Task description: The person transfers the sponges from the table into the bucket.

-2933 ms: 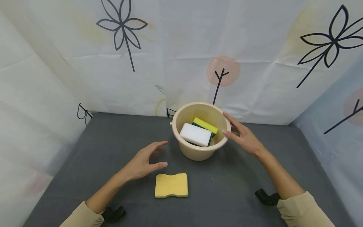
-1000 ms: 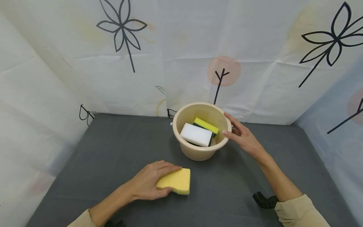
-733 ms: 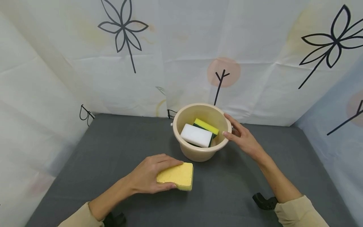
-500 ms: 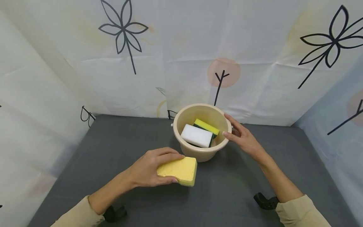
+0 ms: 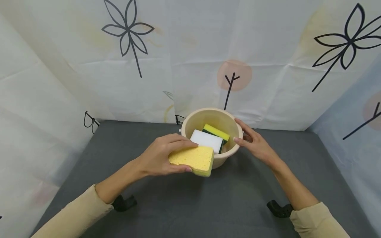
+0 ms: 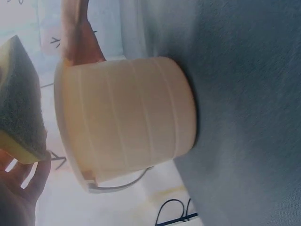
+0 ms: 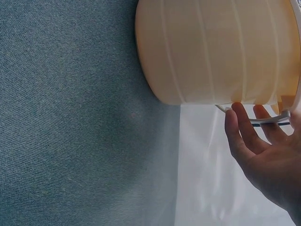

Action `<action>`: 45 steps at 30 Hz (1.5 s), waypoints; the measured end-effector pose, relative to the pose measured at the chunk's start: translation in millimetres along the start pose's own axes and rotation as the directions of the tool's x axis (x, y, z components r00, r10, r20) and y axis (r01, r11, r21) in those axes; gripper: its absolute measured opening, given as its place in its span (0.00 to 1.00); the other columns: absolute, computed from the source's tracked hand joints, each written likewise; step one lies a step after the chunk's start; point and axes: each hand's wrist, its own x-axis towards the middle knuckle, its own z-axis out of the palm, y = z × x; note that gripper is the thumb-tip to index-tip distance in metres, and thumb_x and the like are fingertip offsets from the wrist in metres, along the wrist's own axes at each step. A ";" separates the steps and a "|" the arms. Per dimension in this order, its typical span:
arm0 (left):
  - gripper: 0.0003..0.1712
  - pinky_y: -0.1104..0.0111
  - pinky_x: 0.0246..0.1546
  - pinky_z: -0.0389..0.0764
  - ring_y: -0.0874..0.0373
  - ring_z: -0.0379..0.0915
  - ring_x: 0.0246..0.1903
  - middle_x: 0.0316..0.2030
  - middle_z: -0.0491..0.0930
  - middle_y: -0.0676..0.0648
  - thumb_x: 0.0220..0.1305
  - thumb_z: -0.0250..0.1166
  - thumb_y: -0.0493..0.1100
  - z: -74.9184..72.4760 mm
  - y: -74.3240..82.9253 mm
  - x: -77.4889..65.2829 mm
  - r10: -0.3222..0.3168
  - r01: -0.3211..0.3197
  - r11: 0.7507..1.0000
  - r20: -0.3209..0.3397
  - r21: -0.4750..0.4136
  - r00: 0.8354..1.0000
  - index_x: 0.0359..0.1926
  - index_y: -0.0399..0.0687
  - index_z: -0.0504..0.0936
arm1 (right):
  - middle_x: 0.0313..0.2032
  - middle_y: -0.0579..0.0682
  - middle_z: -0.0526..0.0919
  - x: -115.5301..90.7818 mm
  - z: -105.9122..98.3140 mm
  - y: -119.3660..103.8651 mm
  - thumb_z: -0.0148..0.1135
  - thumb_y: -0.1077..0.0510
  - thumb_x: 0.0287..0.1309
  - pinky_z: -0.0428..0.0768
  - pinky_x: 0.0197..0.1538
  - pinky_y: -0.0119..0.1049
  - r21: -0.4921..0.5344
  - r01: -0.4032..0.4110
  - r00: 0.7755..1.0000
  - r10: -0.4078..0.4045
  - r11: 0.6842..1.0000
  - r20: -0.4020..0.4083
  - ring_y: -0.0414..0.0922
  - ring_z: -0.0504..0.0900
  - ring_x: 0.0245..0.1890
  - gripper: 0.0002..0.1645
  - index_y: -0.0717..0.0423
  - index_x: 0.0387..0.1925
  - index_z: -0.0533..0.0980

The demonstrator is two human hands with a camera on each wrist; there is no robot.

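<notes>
My left hand [image 5: 160, 155] grips a yellow sponge [image 5: 191, 159] by its near-left part, thumb on the near edge and fingers over the far edge. In the left wrist view the sponge [image 6: 21, 101] shows a dark green scouring side. It is held in the air at the front-left of a cream bucket [image 5: 221, 160], overlapping its rim in the head view. Inside the bucket lie a white sponge [image 5: 206, 140] with dark green at its edge and a bright yellow sponge [image 5: 216, 131] with a dark green side. My right hand [image 5: 256, 145] holds the bucket's right rim, with several fingers outside against the wall.
The bucket stands upright on a dark grey cloth-covered table [image 5: 226, 205], near its back edge. A thin bucket handle [image 6: 122, 187] hangs down outside the wall. White printed curtains [image 5: 190, 43] close off the back and both sides.
The left hand has taken hold of the yellow sponge on the table, lifted it and carried it forward to the bucket's front-left rim. The right hand and bucket have stayed in place.
</notes>
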 end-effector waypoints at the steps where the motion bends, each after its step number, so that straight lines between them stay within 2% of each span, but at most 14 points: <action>1: 0.34 0.65 0.48 0.78 0.60 0.76 0.52 0.53 0.80 0.52 0.56 0.73 0.61 -1.2 -0.4 3.0 0.004 -0.004 1.000 0.007 0.009 1.000 0.61 0.53 0.81 | 0.77 0.51 0.50 0.2 0.0 0.0 0.57 0.49 0.72 0.71 0.60 0.63 0.001 0.000 1.000 0.000 1.000 0.004 0.60 0.66 0.69 0.43 0.30 0.78 0.47; 7: 0.34 0.62 0.52 0.77 0.57 0.73 0.56 0.57 0.77 0.50 0.62 0.70 0.57 -5.4 -7.3 20.9 -0.006 0.004 0.999 0.052 0.052 0.999 0.66 0.51 0.76 | 0.77 0.52 0.51 -0.2 -1.0 0.0 0.57 0.49 0.72 0.71 0.60 0.63 0.002 -0.001 1.000 0.001 1.000 0.008 0.61 0.66 0.68 0.43 0.30 0.78 0.46; 15: 0.38 0.63 0.50 0.76 0.58 0.75 0.52 0.53 0.81 0.52 0.51 0.78 0.59 -2.7 -27.3 43.8 -0.034 0.030 0.997 0.055 0.068 0.998 0.61 0.51 0.81 | 0.77 0.52 0.50 1.0 -0.3 -1.0 0.57 0.48 0.72 0.69 0.61 0.65 -0.011 -0.012 1.000 0.012 1.000 0.007 0.61 0.64 0.69 0.43 0.29 0.78 0.47; 21: 0.36 0.63 0.50 0.75 0.57 0.74 0.51 0.51 0.83 0.51 0.53 0.76 0.60 1.5 -43.1 62.1 -0.059 0.053 0.995 0.076 0.081 0.995 0.60 0.51 0.82 | 0.77 0.53 0.50 0.3 0.7 -1.7 0.58 0.47 0.71 0.68 0.61 0.66 -0.032 -0.026 1.000 0.026 0.999 0.000 0.62 0.63 0.70 0.43 0.29 0.78 0.47; 29: 0.34 0.61 0.60 0.72 0.54 0.73 0.57 0.57 0.80 0.47 0.63 0.68 0.60 7.1 -59.4 87.6 -0.125 0.105 0.987 0.181 0.118 0.975 0.65 0.50 0.77 | 0.77 0.54 0.51 0.5 -3.1 -4.9 0.58 0.45 0.71 0.66 0.62 0.67 -0.052 -0.053 0.998 0.054 0.997 0.023 0.62 0.64 0.69 0.44 0.27 0.78 0.45; 34: 0.33 0.63 0.59 0.73 0.56 0.74 0.57 0.57 0.79 0.48 0.62 0.68 0.62 15.2 -65.2 101.1 -0.148 0.122 0.984 0.212 0.130 0.966 0.64 0.53 0.78 | 0.77 0.52 0.48 1.2 -5.0 -5.9 0.57 0.48 0.71 0.65 0.63 0.67 -0.044 -0.061 0.998 0.062 0.997 0.033 0.61 0.63 0.70 0.45 0.26 0.78 0.44; 39: 0.32 0.65 0.59 0.73 0.58 0.75 0.56 0.56 0.81 0.50 0.61 0.69 0.62 23.3 -70.4 111.3 -0.144 0.111 0.983 0.238 0.144 0.961 0.62 0.54 0.80 | 0.77 0.53 0.48 1.1 -5.3 -5.4 0.58 0.47 0.71 0.65 0.63 0.67 -0.035 -0.059 0.998 0.060 0.998 0.031 0.62 0.61 0.71 0.44 0.27 0.78 0.45; 45: 0.31 0.63 0.61 0.69 0.55 0.71 0.57 0.55 0.82 0.52 0.62 0.68 0.62 29.5 -74.9 117.3 -0.126 0.086 0.982 0.243 0.170 0.962 0.60 0.51 0.82 | 0.77 0.53 0.48 1.2 -3.3 -5.1 0.58 0.45 0.70 0.66 0.63 0.66 -0.035 -0.058 0.998 0.059 0.998 0.025 0.63 0.62 0.70 0.44 0.27 0.78 0.45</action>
